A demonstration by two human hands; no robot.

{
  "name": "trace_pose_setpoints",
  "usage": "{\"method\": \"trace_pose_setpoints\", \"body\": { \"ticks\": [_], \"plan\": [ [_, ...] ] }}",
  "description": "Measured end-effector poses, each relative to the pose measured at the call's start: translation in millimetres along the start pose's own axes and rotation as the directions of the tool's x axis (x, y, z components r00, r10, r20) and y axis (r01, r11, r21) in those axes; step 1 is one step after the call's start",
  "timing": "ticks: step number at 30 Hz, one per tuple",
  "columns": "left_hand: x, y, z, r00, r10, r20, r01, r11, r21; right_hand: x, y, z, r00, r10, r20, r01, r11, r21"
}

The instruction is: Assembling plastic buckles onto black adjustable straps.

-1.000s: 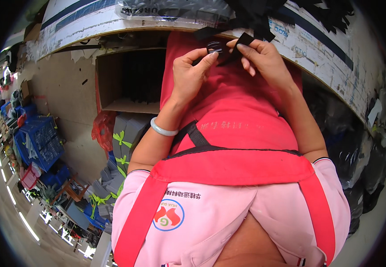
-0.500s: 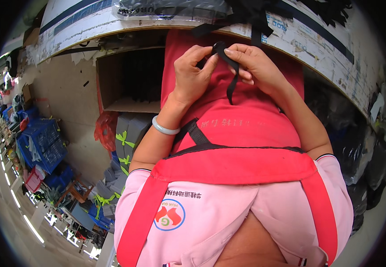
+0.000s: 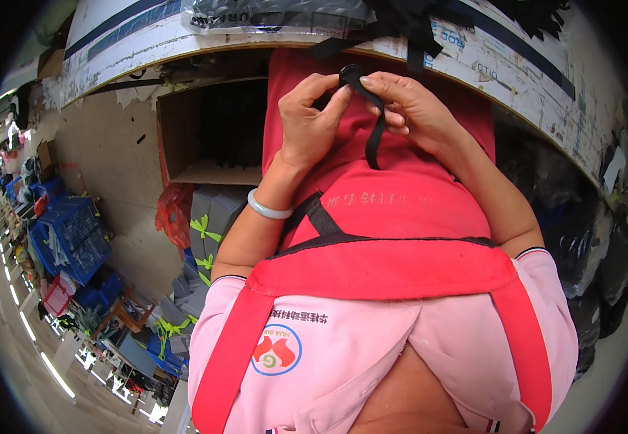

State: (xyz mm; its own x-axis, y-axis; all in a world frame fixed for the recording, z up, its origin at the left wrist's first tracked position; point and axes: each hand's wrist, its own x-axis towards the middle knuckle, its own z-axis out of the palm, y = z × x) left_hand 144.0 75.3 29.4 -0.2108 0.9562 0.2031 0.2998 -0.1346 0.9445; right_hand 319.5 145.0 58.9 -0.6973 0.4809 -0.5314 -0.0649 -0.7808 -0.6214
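Two hands, the left hand [image 3: 312,123] and right hand [image 3: 408,108], pinch one black strap [image 3: 376,134]; one pale bangle [image 3: 269,210] near left.

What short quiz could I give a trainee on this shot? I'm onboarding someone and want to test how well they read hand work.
1. True or false: both hands pinch the black strap at its top end.
2. Which wrist wears the pale bangle? A) left B) right C) neither
3. Fill in: the strap's free end hangs down in front of the red ____.

Key
1. True: the left hand and right hand meet at the strap's top, fingertips on it.
2. A: it sits on the left wrist.
3. Apron.
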Motion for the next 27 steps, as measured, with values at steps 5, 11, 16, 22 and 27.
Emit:
{"method": "trace_pose_setpoints", "body": {
  "ticks": [5,11,16,22,27],
  "plan": [
    [2,1,1,0.994,0.107,-0.001,-0.106,0.993,0.06,0,0,1,1.0,-0.005,-0.021,0.005,1.0,0.027],
    [2,-1,0,0.973,0.221,0.069,-0.231,0.949,0.215,9,13,-2,0.962,-0.198,-0.19,0.201,0.98,-0.004],
    [-2,5,-3,0.922,-0.357,0.149,0.387,0.862,-0.327,7,6,-4,0.974,-0.189,-0.125,0.177,0.979,-0.098],
    [9,11,-8,0.74,-0.567,0.361,0.665,0.537,-0.52,11,18,-4,0.798,-0.597,-0.087,0.453,0.688,-0.568],
    [12,20,-5,0.82,-0.499,0.279,0.556,0.584,-0.591,-5,-4,10,0.598,-0.794,0.103,0.653,0.41,-0.637]
  ]
}}
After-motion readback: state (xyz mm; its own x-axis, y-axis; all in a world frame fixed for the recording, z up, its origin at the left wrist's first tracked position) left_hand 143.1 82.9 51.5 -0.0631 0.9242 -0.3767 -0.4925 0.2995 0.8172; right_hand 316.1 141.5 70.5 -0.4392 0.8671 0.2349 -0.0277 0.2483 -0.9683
